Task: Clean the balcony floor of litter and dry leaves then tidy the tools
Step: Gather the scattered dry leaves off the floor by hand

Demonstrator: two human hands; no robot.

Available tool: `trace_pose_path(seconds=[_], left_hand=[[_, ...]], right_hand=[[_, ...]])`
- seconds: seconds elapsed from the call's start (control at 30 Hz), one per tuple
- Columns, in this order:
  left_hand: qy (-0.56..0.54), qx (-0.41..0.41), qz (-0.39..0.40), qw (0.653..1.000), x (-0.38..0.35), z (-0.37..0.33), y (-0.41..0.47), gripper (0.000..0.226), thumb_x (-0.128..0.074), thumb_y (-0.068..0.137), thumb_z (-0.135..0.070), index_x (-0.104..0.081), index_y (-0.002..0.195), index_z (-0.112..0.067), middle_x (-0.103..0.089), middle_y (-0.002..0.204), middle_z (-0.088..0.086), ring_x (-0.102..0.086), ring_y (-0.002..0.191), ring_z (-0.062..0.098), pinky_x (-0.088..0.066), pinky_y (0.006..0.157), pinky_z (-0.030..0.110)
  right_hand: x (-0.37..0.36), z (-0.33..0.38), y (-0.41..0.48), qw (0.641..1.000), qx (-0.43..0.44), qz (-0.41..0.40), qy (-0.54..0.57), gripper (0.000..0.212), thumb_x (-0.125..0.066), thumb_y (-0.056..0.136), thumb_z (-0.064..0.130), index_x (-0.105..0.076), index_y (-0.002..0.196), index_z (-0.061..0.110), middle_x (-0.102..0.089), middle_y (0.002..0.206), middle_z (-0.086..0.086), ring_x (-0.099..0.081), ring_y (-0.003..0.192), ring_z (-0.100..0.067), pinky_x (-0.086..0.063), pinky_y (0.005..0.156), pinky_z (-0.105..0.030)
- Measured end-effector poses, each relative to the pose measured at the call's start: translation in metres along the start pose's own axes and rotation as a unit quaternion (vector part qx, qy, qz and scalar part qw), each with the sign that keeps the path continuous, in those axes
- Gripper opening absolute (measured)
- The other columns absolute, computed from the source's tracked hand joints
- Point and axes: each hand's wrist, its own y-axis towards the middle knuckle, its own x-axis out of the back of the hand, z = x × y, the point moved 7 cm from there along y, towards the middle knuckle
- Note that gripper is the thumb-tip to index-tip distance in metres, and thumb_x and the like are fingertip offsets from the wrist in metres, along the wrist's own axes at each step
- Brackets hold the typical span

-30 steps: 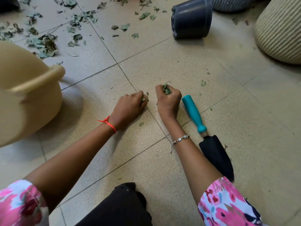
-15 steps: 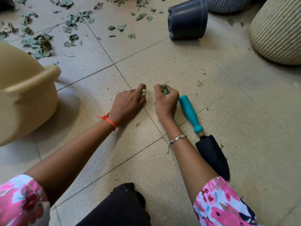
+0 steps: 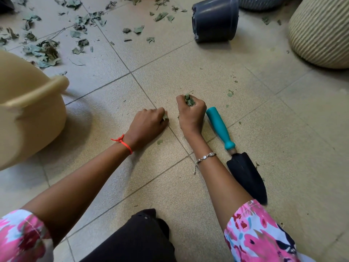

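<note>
My right hand (image 3: 190, 114) rests on the tiled floor with its fingers curled round a clump of dry green leaves (image 3: 188, 100). Just left of it, my left hand (image 3: 147, 123) lies knuckles-up on the floor and pinches a small leaf scrap (image 3: 165, 117) at its fingertips. A trowel with a teal handle (image 3: 221, 127) and a black blade (image 3: 247, 176) lies on the floor right beside my right wrist. Several dry leaves (image 3: 43, 52) are scattered over the tiles at the upper left.
A beige plastic tub (image 3: 28, 114) stands close at the left. A dark grey pot (image 3: 215, 19) lies on its side at the top centre. A ribbed cream planter (image 3: 321, 31) stands at the upper right. Small leaf bits (image 3: 230, 93) dot the floor near my hands.
My left hand has curled in and drawn slightly back toward me with a leaf scrap. The right hand keeps its clump of leaves in the same spot.
</note>
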Motion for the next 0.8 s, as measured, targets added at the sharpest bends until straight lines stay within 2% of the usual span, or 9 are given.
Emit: trace_pose_path(seconds=[0.07,0.13,0.27,0.37,0.47,0.53,0.63,0.67,0.8], left_hand=[[-0.160,0.139,-0.044,0.976,0.010,0.023,0.002,0.035,-0.047,0.095,-0.016,-0.048,0.061,-0.009,-0.053,0.053,0.011,-0.047,0.050,0.022,-0.039,0.053,0.031],[-0.282,0.239,-0.092,0.925,0.020,0.038,-0.003,0.041,-0.047,0.095,-0.014,-0.041,0.054,-0.014,-0.045,0.046,-0.001,-0.044,0.048,0.013,-0.037,0.048,0.023],[-0.413,0.328,-0.116,0.842,0.020,0.045,-0.018,0.039,-0.044,0.097,-0.012,-0.039,0.059,-0.012,-0.034,0.054,0.004,-0.042,0.044,0.015,-0.032,0.037,0.013],[-0.415,0.312,-0.100,0.849,0.018,0.038,-0.026,0.038,-0.044,0.097,-0.012,-0.040,0.059,-0.011,-0.037,0.045,-0.003,-0.041,0.034,0.005,-0.031,0.037,0.013],[-0.402,0.301,-0.100,0.859,0.020,0.032,-0.031,0.031,-0.044,0.097,-0.013,-0.048,0.068,-0.007,-0.036,0.053,0.004,-0.038,0.037,0.006,-0.032,0.039,0.015],[-0.411,0.319,-0.130,0.844,0.025,0.035,-0.034,0.033,-0.044,0.097,-0.012,-0.046,0.064,-0.008,-0.035,0.053,0.004,-0.036,0.038,0.007,-0.033,0.039,0.015],[-0.447,0.358,-0.186,0.799,0.031,0.047,-0.044,0.041,-0.044,0.097,-0.012,-0.037,0.056,-0.011,-0.032,0.049,0.003,-0.034,0.035,0.006,-0.031,0.038,0.013],[-0.433,0.355,-0.195,0.805,0.034,0.049,-0.047,0.042,-0.045,0.096,-0.014,-0.036,0.055,-0.013,-0.030,0.050,0.003,-0.033,0.036,0.005,-0.033,0.040,0.014],[-0.286,0.293,-0.195,0.891,0.038,0.048,-0.051,0.042,-0.048,0.093,-0.018,-0.035,0.053,-0.019,-0.035,0.044,-0.010,-0.032,0.044,0.001,-0.031,0.051,0.023]], right_hand=[[0.000,-0.001,0.002,1.000,-0.022,0.009,0.012,0.041,-0.059,0.083,0.021,-0.038,0.048,0.025,-0.036,0.040,0.014,-0.031,0.039,-0.005,-0.032,0.048,-0.028],[0.001,-0.003,0.007,0.997,-0.057,0.019,0.038,0.040,-0.059,0.082,0.019,-0.038,0.048,0.024,-0.035,0.037,0.015,-0.031,0.036,-0.004,-0.032,0.048,-0.031],[0.006,-0.005,0.009,0.990,-0.105,0.045,0.084,0.039,-0.058,0.082,0.019,-0.038,0.049,0.024,-0.033,0.037,0.015,-0.030,0.038,-0.009,-0.030,0.048,-0.032],[0.007,0.002,0.002,0.989,-0.084,0.069,0.103,0.041,-0.057,0.085,0.011,-0.037,0.050,0.020,-0.030,0.037,0.015,-0.025,0.036,-0.005,-0.024,0.040,-0.021],[0.006,0.007,-0.007,0.985,-0.087,0.078,0.127,0.039,-0.056,0.086,0.007,-0.038,0.052,0.017,-0.029,0.037,0.014,-0.024,0.033,-0.005,-0.023,0.037,-0.014],[0.007,0.003,-0.012,0.976,-0.119,0.073,0.164,0.036,-0.055,0.086,0.009,-0.041,0.054,0.017,-0.032,0.039,0.010,-0.027,0.033,-0.007,-0.027,0.037,-0.014],[0.014,-0.002,-0.021,0.966,-0.154,0.055,0.202,0.031,-0.054,0.086,0.010,-0.046,0.056,0.013,-0.035,0.040,0.005,-0.029,0.034,-0.009,-0.028,0.036,-0.015],[0.017,-0.004,-0.024,0.967,-0.153,0.048,0.196,0.031,-0.053,0.086,0.009,-0.047,0.057,0.012,-0.037,0.040,0.006,-0.029,0.034,-0.009,-0.029,0.036,-0.016],[0.025,-0.007,-0.036,0.984,-0.115,0.028,0.134,0.028,-0.055,0.085,0.007,-0.050,0.058,0.012,-0.045,0.051,0.001,-0.036,0.042,-0.009,-0.037,0.044,-0.025]])
